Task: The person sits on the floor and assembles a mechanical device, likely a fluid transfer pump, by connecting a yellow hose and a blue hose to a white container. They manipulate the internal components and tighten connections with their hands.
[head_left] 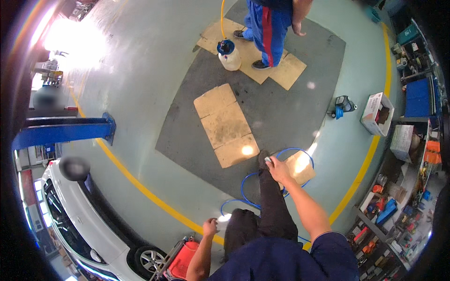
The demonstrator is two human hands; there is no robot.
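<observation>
My right hand [279,169] is closed, with a small pale object [268,159] showing at its fingertips; its kind is too small to tell. It hangs over my dark trouser leg and shoe, beside a loosely coiled blue hose [243,185] on the floor. Lower and to the left, my left hand [210,227] has its fingers curled in, and what they hold, if anything, cannot be made out. A pale bright patch lies right beside those fingers. Under my left forearm is a red bin-like thing [184,259] with a metal frame.
Flattened cardboard [225,122] lies on the grey floor mat. Ahead, a person in blue trousers [269,33] stands on more cardboard beside a white pump canister [230,60]. A white car [89,225] and blue lift arm [65,130] are left; an open box [378,114] and cluttered shelves, right.
</observation>
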